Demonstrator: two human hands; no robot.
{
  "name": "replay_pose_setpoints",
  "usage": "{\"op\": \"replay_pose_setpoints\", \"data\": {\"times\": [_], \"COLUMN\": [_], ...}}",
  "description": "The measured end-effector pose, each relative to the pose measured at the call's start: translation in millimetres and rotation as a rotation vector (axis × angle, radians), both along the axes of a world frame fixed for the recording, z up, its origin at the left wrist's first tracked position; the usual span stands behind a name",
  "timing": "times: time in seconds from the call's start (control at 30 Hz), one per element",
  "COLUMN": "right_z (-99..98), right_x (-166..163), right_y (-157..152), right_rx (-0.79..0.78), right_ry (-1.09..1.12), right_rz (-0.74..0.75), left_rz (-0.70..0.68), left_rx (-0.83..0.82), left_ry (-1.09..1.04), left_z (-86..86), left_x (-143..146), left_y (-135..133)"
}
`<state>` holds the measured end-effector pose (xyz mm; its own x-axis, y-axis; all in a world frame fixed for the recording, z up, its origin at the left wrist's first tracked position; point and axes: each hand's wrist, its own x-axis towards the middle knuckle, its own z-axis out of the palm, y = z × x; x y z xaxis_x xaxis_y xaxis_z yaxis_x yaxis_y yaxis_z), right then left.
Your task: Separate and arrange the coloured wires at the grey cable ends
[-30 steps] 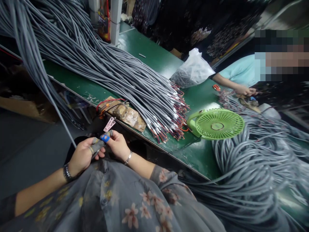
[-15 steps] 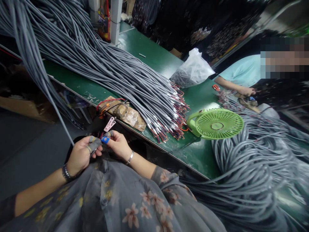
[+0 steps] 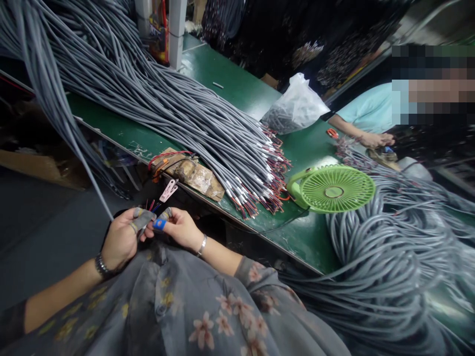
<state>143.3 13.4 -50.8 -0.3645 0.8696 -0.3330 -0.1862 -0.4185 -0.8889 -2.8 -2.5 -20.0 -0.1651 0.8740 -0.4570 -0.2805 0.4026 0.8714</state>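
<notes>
My left hand and my right hand meet low in front of my lap, below the table's near edge. Both wear fingertip covers, grey on the left, blue and grey on the right. They pinch the end of one grey cable that runs up and left from my left hand; its thin red and dark wires fan out above my fingers. A pink clip hangs just above the hands.
A big bundle of grey cables with red-tipped ends lies across the green table. A green fan, a clear plastic bag and brown taped packet sit on it. Coiled cables pile at right. Another person's hand works far right.
My hands have drifted slightly down and left. The thin coloured wire ends now stick out above my fingers, where earlier they were covered.
</notes>
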Motion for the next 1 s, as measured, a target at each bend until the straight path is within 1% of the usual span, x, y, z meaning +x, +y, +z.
{"op": "replay_pose_setpoints", "data": {"times": [0.07, 0.17, 0.23, 0.33, 0.47, 0.63, 0.87, 1.0], "right_z": [-1.6, -0.5, 2.1, 4.8, 2.7, 0.6, 7.0, 5.8], "right_x": [1, 5, 5, 3, -1, 1, -1, -2], "right_y": [0, 4, 7, 10, 10, 11, 14, 12], "right_rx": [0.007, 0.022, 0.02, -0.004, -0.002, -0.019, -0.043, -0.047], "right_ry": [-0.029, -0.069, -0.057, -0.019, 0.001, -0.019, 0.025, 0.008], "right_rz": [0.007, -0.034, -0.06, -0.058, -0.065, -0.104, -0.13, -0.14], "left_rz": [-0.013, -0.045, -0.066, -0.081, -0.077, -0.047, -0.077, -0.082], "left_rx": [0.011, 0.015, 0.01, -0.002, -0.016, -0.03, -0.042, -0.032], "left_ry": [0.001, 0.014, 0.016, 0.014, 0.028, 0.019, -0.012, -0.012], "left_z": [-0.5, -1.5, -1.7, -0.2, 1.9, 0.6, 2.8, 1.9], "left_x": [-2, -4, -5, -4, -2, -4, -3, -4], "left_y": [0, -1, -2, -2, -2, -1, 0, 0]}}
